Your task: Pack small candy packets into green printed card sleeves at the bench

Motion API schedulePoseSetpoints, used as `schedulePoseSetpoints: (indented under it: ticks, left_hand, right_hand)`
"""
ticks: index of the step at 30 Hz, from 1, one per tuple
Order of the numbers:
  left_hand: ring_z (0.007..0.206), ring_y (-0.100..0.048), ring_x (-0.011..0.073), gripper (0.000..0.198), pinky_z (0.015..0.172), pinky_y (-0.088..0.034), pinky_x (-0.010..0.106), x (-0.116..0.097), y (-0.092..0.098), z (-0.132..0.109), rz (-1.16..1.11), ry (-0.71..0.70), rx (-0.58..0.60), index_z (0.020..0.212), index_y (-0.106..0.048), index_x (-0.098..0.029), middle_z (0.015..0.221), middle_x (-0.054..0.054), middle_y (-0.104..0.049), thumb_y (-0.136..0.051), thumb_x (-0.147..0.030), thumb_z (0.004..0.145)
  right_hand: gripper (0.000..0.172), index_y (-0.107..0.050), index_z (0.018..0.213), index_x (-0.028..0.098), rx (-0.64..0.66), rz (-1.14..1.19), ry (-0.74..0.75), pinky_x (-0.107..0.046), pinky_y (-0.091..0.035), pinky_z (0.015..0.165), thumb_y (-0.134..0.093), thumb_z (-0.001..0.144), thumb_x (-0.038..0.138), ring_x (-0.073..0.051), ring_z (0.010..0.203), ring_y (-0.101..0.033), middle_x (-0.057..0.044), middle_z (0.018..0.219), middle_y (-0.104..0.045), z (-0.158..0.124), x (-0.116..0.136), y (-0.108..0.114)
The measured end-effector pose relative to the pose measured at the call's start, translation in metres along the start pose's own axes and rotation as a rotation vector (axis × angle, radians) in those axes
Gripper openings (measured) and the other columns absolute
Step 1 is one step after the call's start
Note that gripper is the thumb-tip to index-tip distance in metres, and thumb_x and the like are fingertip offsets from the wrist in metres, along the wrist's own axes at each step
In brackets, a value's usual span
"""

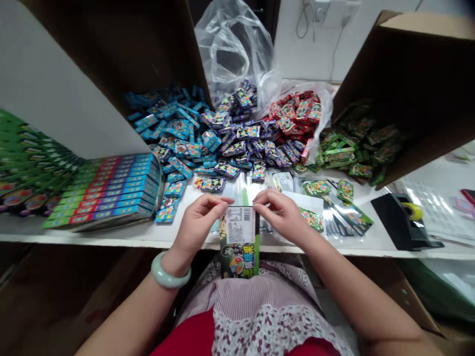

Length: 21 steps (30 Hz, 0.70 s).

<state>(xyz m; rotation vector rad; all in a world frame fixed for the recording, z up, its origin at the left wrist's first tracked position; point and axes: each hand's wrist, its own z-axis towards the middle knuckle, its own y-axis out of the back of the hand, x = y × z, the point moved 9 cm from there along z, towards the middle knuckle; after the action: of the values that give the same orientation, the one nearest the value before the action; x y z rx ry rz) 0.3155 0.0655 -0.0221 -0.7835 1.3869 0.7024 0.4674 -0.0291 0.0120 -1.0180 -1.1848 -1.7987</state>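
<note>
A printed green and black packet [240, 247] hangs over the table's front edge above my lap, its white label upward. My left hand [200, 217] pinches its upper left corner, thumb and index finger together. At the upper right corner, the fingers of my right hand [278, 212] are closed on the same packet. Just beyond my hands lie small purple packs [212, 184] and clear plastic sleeves. Beside my right forearm, small green packs [316, 187] rest on flat printed bags [349, 217].
Piles of blue [181, 128], purple [245, 132], red [297, 114] and green packs [337, 148] fill the back, between cardboard boxes [415, 84]. Stacked multicoloured packs [107, 190] stand left. A black tape dispenser [397, 222] is at right.
</note>
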Motion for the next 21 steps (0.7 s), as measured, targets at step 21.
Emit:
schedulePoseSetpoints:
  ticks: [21]
  left_hand:
    - [0.075, -0.061, 0.0125, 0.011, 0.07, -0.048, 0.025, -0.025, -0.005, -0.006, 0.03, -0.099, 0.196, 0.074, -0.064, -0.015, 0.079, 0.003, -0.064, -0.068, -0.022, 0.081]
  right_hand:
    - [0.012, -0.06, 0.08, 0.019, 0.251, 0.083, -0.183, -0.026, -0.044, 0.059, -0.061, 0.087, 0.029, -0.013, 0.07, -0.056, -0.001, 0.078, -0.06, 0.008, 0.008, -0.028]
